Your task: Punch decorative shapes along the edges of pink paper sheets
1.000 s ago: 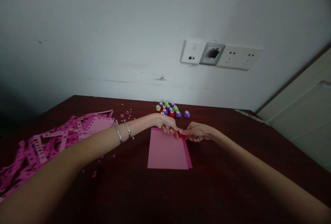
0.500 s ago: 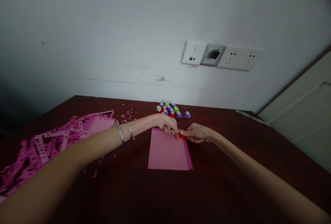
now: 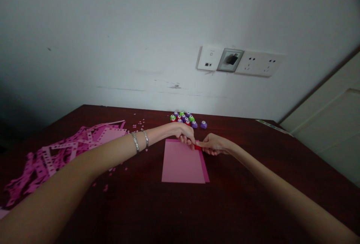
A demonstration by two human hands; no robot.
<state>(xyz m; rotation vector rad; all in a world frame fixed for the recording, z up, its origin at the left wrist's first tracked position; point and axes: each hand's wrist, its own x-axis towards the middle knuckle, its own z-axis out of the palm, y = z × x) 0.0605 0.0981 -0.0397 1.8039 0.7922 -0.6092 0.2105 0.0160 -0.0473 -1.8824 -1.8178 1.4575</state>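
Note:
A red craft paper punch sits at the upper right corner of the light pink sheet of paper. My right hand is closed around this punch, its thumb lying along the top. From the left, my left hand reaches over the sheet's top edge, fingers curled, and grips the paper close to the punch. Its fingertips meet the punch, so the exact contact is partly hidden. Under the light sheet lies a darker pink sheet, showing along the right side and top.
Behind my hands stand several purple, green and red punches, with one purple punch a little apart. A heap of perforated pink paper strips covers the table's left side, with tiny cut-outs scattered nearby. The wall carries sockets.
Both hands stay at the same paper corner, with the red punch still in my right hand. My left fingers shift very slightly, and the whole view moves a little.

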